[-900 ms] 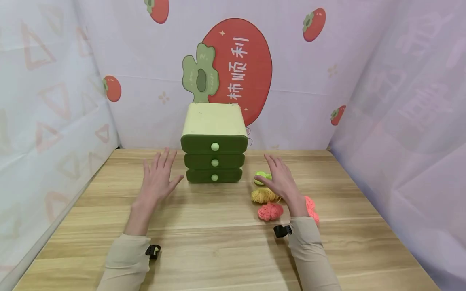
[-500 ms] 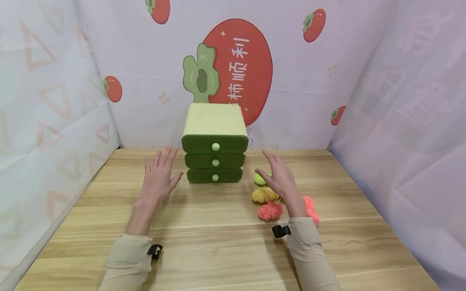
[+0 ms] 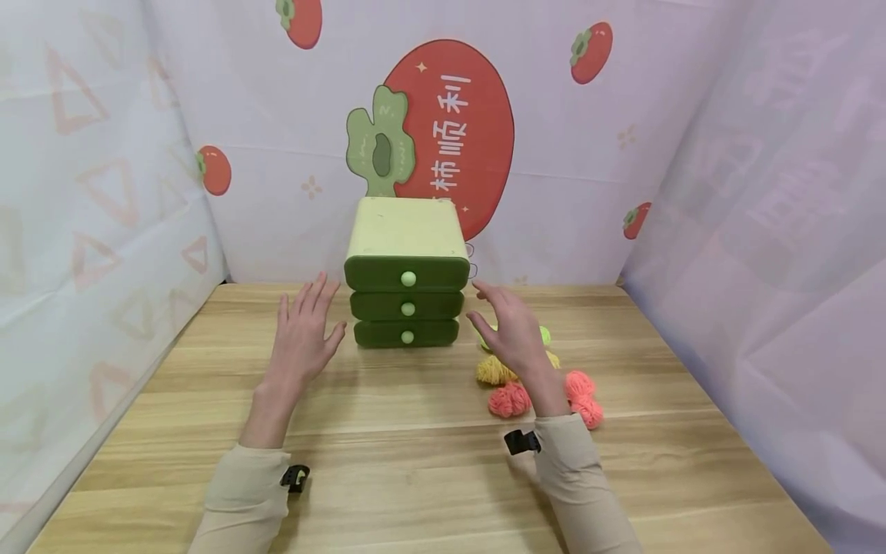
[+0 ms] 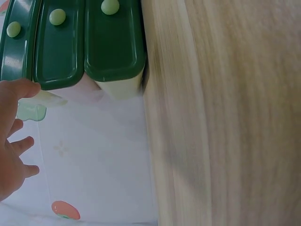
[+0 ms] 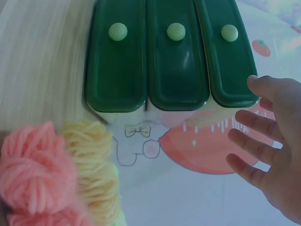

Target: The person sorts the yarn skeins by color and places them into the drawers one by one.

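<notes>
A small cabinet (image 3: 407, 228) with a cream top and three dark green drawers, each with a pale green round knob, stands at the back middle. All its drawers are pushed in. My left hand (image 3: 300, 338) hovers left of it, fingers spread, holding nothing. On the other side my right hand (image 3: 515, 335) is raised with its fingertips near the cabinet's right edge, thumb apart, also holding nothing. Under and around the right hand lie skeins of yarn: green yarn (image 3: 545, 335), yellow yarn (image 3: 494, 371), pink yarn (image 3: 508, 400) and coral yarn (image 3: 584, 400). The hand and wrist partly cover them.
The wooden table (image 3: 401, 477) reaches back to a printed cloth (image 3: 567, 154) with persimmon pictures, close behind the cabinet. More cloth hangs along the left and right sides. Each wrist wears a small black device (image 3: 522, 442).
My right hand has shifted left toward the cabinet, uncovering more of the green and coral yarn. The left hand stays nearly in place. Cabinet and yarn have not moved.
</notes>
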Available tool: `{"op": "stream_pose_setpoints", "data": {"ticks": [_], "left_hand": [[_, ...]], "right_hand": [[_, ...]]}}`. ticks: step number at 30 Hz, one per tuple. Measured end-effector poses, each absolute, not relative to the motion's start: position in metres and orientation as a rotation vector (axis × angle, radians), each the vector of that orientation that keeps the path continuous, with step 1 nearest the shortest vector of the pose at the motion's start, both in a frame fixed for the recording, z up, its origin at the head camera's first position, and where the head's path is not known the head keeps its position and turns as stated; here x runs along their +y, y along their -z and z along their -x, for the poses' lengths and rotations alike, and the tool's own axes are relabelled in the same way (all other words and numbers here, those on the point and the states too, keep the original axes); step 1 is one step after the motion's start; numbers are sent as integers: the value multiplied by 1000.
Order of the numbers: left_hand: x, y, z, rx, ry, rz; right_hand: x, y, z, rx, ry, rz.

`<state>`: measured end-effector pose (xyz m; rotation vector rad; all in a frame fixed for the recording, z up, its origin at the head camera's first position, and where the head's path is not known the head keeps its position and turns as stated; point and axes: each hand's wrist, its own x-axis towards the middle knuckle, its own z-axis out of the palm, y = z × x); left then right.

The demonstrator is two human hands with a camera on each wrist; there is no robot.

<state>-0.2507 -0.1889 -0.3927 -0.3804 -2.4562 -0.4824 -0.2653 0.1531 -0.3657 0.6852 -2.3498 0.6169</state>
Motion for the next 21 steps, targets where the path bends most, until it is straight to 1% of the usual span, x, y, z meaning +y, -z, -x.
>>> {"op": "stream_pose_setpoints", "data": {"ticks": [9, 21], "left_hand": [[-185, 386, 258, -2312, 473, 468], [-177, 367, 271, -2202, 233, 590]], "right_hand": [[138, 356, 270, -2302, -588, -782], [104, 341, 277, -2319, -528, -898]]}}
